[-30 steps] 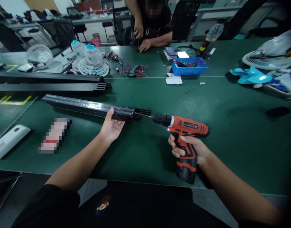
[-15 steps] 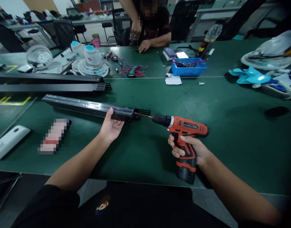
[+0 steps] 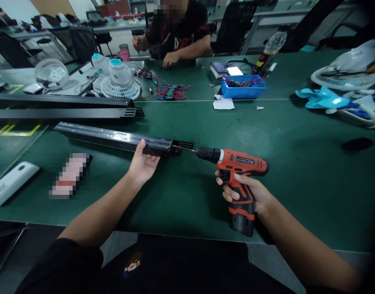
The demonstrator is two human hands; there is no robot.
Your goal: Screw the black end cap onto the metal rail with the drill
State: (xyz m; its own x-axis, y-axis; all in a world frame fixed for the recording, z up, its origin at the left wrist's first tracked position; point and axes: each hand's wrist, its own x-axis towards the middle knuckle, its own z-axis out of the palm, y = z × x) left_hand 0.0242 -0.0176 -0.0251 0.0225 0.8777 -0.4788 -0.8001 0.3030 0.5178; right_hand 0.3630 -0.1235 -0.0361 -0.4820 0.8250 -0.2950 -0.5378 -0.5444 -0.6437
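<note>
My left hand (image 3: 143, 165) grips a long black metal housing (image 3: 114, 136) near its right end, thumb on top and fingers underneath. The housing lies slanted on the green table, its slotted end plate (image 3: 185, 145) pointing right. In my right hand (image 3: 251, 190) is an orange and black cordless drill (image 3: 242, 161), held by its handle. A long thin bit (image 3: 184, 148) runs from the drill's chuck to the end of the housing. Whether the bit's tip sits in a screw cannot be seen. The forefinger is at the trigger.
Two more black housings (image 3: 61, 112) lie behind on the left. A phone (image 3: 70, 175) and a white device (image 3: 12, 183) are at the left. Fans (image 3: 120, 83), wired boards (image 3: 170, 90), a blue bin (image 3: 244, 86) and blue fan blades (image 3: 324, 97) stand farther back. A co-worker (image 3: 181, 36) sits opposite.
The drill has barely shifted, and my right forefinger sits a little looser at the trigger. My left hand and the housing stay put. Across the table, the co-worker's raised hand has moved left with an orange-ended tool.
</note>
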